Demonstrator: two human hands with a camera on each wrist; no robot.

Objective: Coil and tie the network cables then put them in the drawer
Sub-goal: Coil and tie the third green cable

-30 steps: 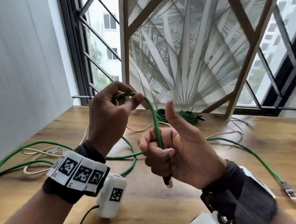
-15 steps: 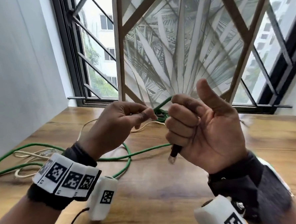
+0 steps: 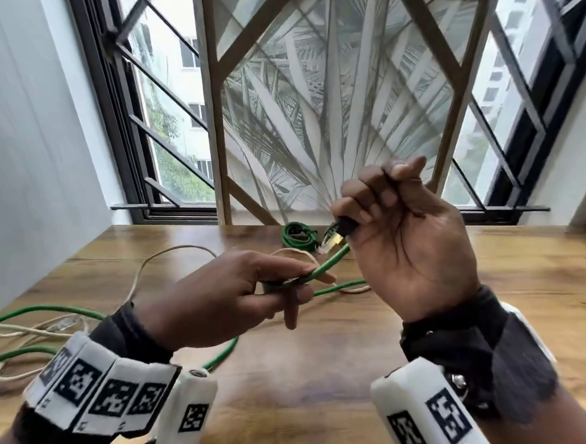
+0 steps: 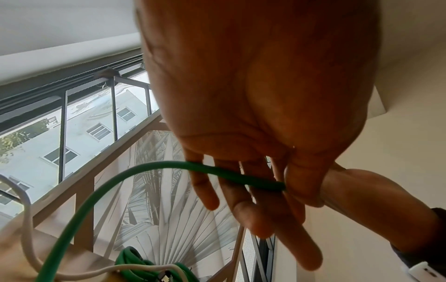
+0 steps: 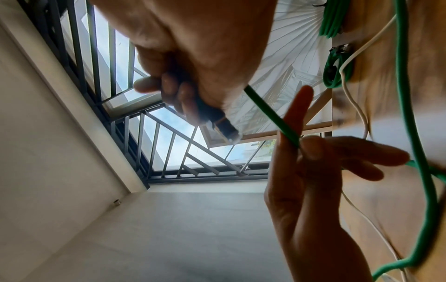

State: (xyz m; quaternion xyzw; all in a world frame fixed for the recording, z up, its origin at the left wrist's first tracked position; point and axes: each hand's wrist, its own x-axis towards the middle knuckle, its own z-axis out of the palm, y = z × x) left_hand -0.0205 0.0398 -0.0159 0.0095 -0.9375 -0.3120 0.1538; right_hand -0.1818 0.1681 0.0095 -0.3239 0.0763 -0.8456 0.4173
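Above the wooden table point(image 3: 328, 367), both hands hold one green network cable point(image 3: 325, 267). My right hand point(image 3: 380, 213) grips its plug end, and the black and gold connector point(image 3: 335, 236) sticks out leftward below the curled fingers. My left hand point(image 3: 298, 279) pinches the same cable between thumb and fingers a short way down, with the other fingers fairly straight. In the left wrist view the cable point(image 4: 231, 176) crosses the fingers. In the right wrist view the connector point(image 5: 222, 126) and cable point(image 5: 272, 116) run to the left hand point(image 5: 306, 150). The rest of the cable trails across the table to the left.
A coiled green cable point(image 3: 297, 235) lies at the back of the table by the framed palm-leaf panel point(image 3: 328, 99). A loose cream cable point(image 3: 156, 261) loops over the left side. Window bars stand behind, with a white wall on the left.
My right hand turned over and rose, so the connector now points left and up instead of down. My left hand dropped lower and slid along the cable. The head view shifted upward.
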